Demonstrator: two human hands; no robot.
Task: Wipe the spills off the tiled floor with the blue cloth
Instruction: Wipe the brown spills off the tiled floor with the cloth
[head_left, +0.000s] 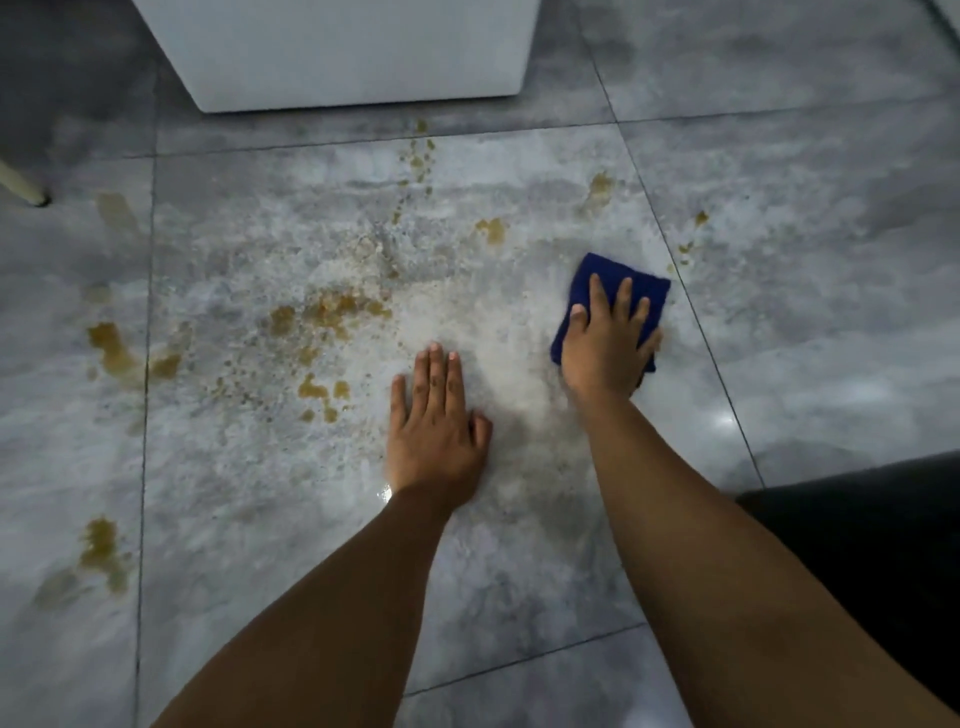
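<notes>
A folded blue cloth (643, 283) lies on the grey tiled floor (805, 291) right of centre, pressed flat under my right hand (605, 343). My left hand (435, 423) rests palm down on the floor beside it, fingers together, holding nothing. Brown spills (332, 312) spread over the tile to the left of both hands, with more brown patches (117, 351) at the far left and small drops (600, 184) above the cloth. A pale smeared film covers the middle tile around my hands.
A white cabinet or appliance base (353, 52) stands at the top of the view. A pale furniture leg (23, 187) touches the floor at the far left. My dark-clothed leg (883, 545) is at the lower right.
</notes>
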